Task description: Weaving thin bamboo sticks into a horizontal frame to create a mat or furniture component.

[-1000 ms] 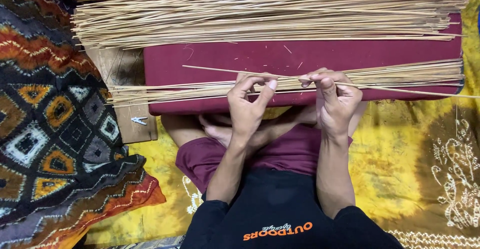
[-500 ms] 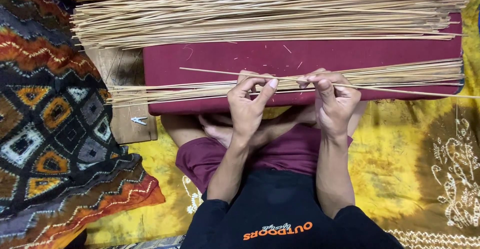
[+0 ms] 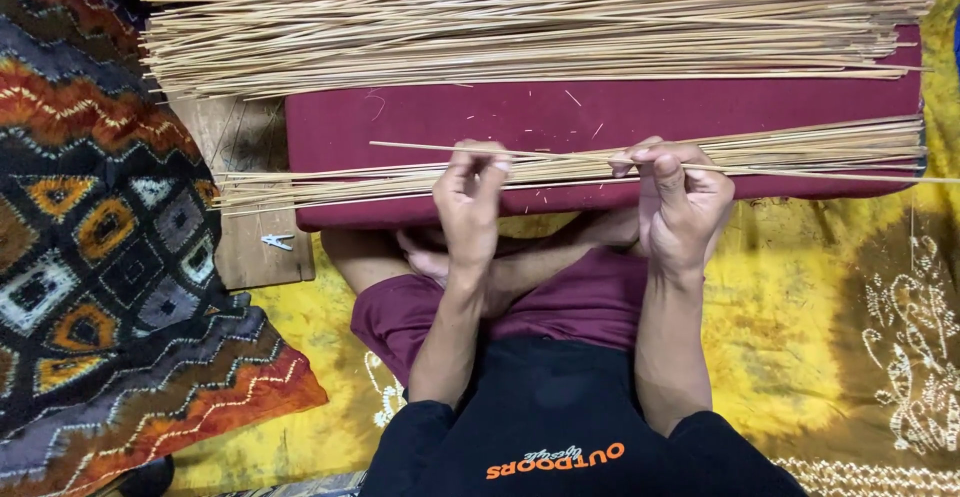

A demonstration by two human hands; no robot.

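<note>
Pinching one thin pale straw-coloured reed stick (image 3: 560,150) from both ends of the lap: left hand (image 3: 470,202) with its grip closed on the stick near the middle of the long maroon padded cushion (image 3: 420,122), right hand (image 3: 680,202) with its grip closed on the same stick farther toward the cushion's right end. Held just above a thin flat row of matching pale sticks (image 3: 330,187) lying along the cushion's near edge, with tips overhanging the left end onto a worn wooden board (image 3: 245,142). Heaped along the far edge, a thick pile of long pale sticks (image 3: 520,17). Resting on the board's near part, a small white clip (image 3: 277,242). Spread underneath, yellow patterned cloth (image 3: 790,357); at left, dark diamond-patterned fabric (image 3: 90,257).
</note>
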